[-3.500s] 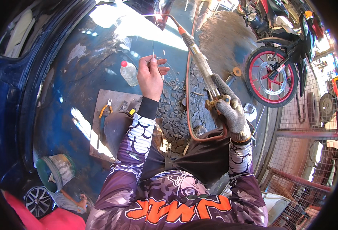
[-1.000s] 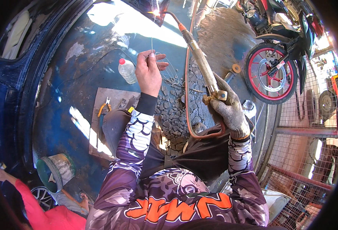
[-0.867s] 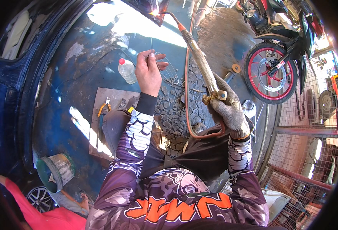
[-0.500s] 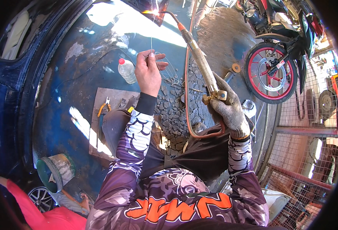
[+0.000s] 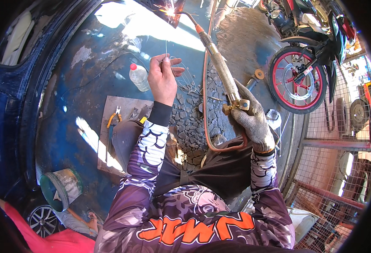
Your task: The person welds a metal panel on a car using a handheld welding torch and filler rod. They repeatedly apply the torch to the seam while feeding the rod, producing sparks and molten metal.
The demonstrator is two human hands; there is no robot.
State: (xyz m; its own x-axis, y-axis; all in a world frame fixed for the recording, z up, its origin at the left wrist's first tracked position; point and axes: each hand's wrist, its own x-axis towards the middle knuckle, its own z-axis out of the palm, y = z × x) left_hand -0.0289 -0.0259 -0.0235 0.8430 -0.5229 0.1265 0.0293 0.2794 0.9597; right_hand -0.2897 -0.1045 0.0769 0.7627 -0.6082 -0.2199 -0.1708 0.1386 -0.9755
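Observation:
My bare left hand point(image 5: 163, 81) pinches a thin filler wire point(image 5: 166, 49) between thumb and forefinger, its other fingers partly spread. The wire runs up toward a bright flame throwing sparks at the far edge, against a dark, rusty metal piece point(image 5: 173, 21). In a grey knit glove, my right hand point(image 5: 253, 120) is closed round the valve end of a brass gas welding torch point(image 5: 222, 69). The torch's bent tip meets the bright spot. An orange-brown hose point(image 5: 205, 114) loops from it. Loose coils of wire point(image 5: 188, 86) lie just beyond my left hand.
A clear bottle point(image 5: 139, 79) with a red cap stands left of my hand. Pliers point(image 5: 114, 118) lie on a flat board point(image 5: 122, 103). A motorcycle wheel point(image 5: 297, 80) is at right, a bucket point(image 5: 61, 190) at lower left. A person in red point(image 5: 50, 240) is nearby; a blue vehicle point(image 5: 8, 118) lines the left.
More sparks fly from the flame now. Both hands and the torch stay nearly still. At lower left, the person in red has shifted slightly, uncovering more of the car wheel.

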